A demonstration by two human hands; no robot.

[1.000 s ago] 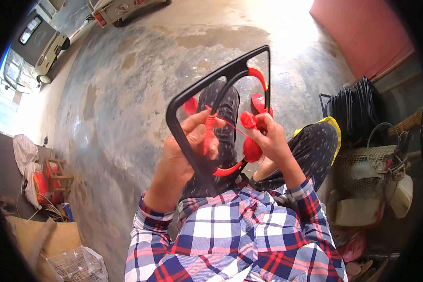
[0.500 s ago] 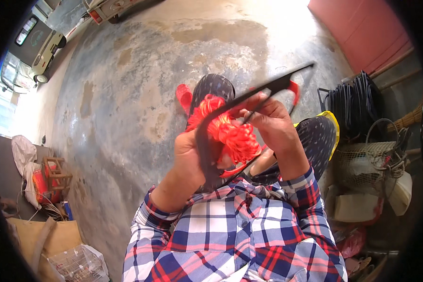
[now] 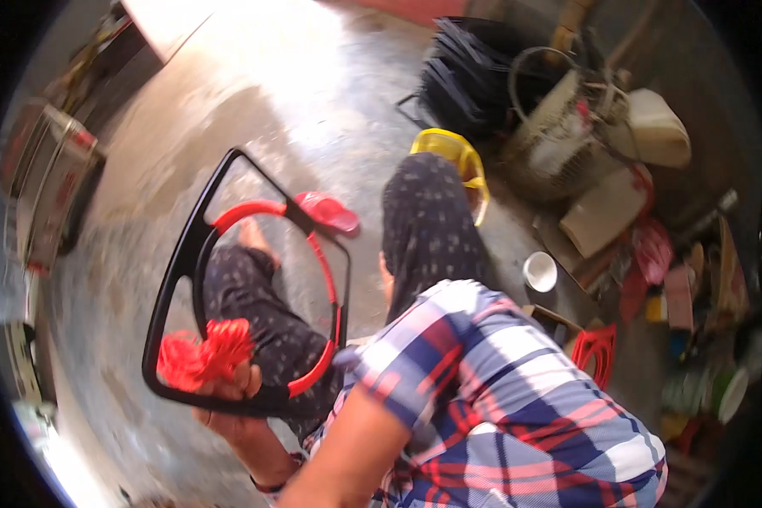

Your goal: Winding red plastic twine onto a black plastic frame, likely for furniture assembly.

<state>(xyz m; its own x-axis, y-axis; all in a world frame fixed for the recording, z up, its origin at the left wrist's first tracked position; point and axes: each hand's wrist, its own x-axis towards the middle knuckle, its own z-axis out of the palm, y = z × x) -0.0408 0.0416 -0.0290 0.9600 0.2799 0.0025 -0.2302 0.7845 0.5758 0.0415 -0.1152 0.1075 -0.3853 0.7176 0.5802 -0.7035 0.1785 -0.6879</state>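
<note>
My left hand (image 3: pixel 239 391) is closed on a bundle of glossy red cord (image 3: pixel 196 357) at the lower left corner of a black frame (image 3: pixel 196 233). The frame stands tilted above my left thigh. Inside it sits a ring (image 3: pixel 323 254), much of it covered in red and the rest black. My right forearm (image 3: pixel 347 449) crosses below the frame and runs out past the lower edge, so my right hand is out of sight. Whether cord runs from the bundle to the ring cannot be made out.
A red slipper (image 3: pixel 334 214) lies on the floor beyond the frame. Right of my knee are a yellow tub (image 3: pixel 445 146), a stack of black frames (image 3: pixel 470 76), a wire mesh cage (image 3: pixel 559 157) and a white cup (image 3: pixel 540 272). Red plastic (image 3: pixel 599 354) lies nearer.
My view has swung to the right. The frame and cord bundle have moved left and tipped up in my left hand. My right hand has left the ring and dropped out of view.
</note>
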